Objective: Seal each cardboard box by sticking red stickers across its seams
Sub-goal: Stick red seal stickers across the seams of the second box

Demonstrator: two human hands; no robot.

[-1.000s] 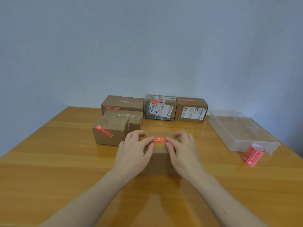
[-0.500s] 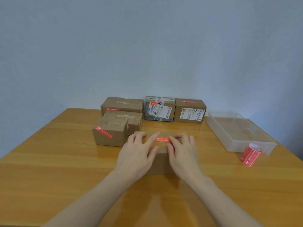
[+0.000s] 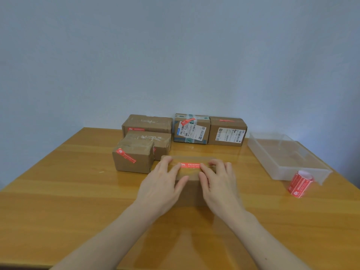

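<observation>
1. A long, narrow red sticker with pale print lies flat along the top of a plain brown cardboard box, which sits near the middle of the glossy yellow-brown wooden table.
2. The left hand rests on the box's left part, fingers nearly straight, its index fingertip touching the sticker's left end.
3. The right hand lies on the right part, fingers lightly bent over the far top edge, index fingertip at the sticker's right end; neither hand grasps anything.
4. Just left of the box stands a smaller creased cardboard box with a red sticker slanting across its front face.
5. Behind it are four more brown boxes, one with a white shipping label and greenish tape.
6. At the right stands a clear, shallow rectangular plastic tray, and a roll of red stickers lies just beside its near corner.
</observation>
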